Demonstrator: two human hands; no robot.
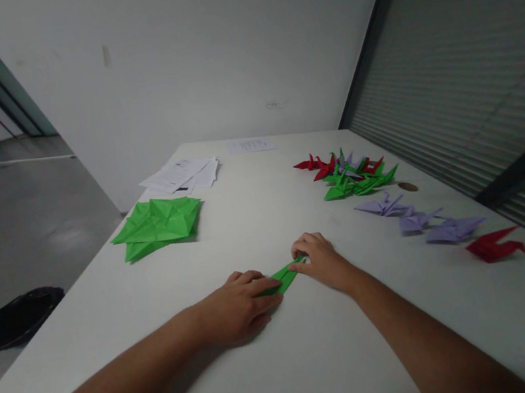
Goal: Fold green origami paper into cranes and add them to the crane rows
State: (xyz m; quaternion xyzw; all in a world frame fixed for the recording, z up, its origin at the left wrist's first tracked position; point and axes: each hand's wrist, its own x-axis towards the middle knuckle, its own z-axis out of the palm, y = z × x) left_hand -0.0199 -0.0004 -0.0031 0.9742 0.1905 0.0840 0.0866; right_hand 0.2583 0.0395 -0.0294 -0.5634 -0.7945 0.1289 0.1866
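A narrow folded green paper (pixel 285 276) lies on the white table between my hands. My left hand (pixel 241 305) rests over its near left end, fingers laid on the paper and pressing it to the table. At the far right end, my right hand (pixel 318 258) pinches the paper's tip between thumb and curled fingers. The left end of the paper is hidden under my left fingers.
Creased green sheets (pixel 160 222) and printed papers (pixel 182 175) lie at the left. Folded cranes in red, green and purple (pixel 357 174) are heaped at the right, with purple cranes (pixel 454 230) and a red crane (pixel 495 246) nearer. A black-lined bin (pixel 17 321) stands on the floor.
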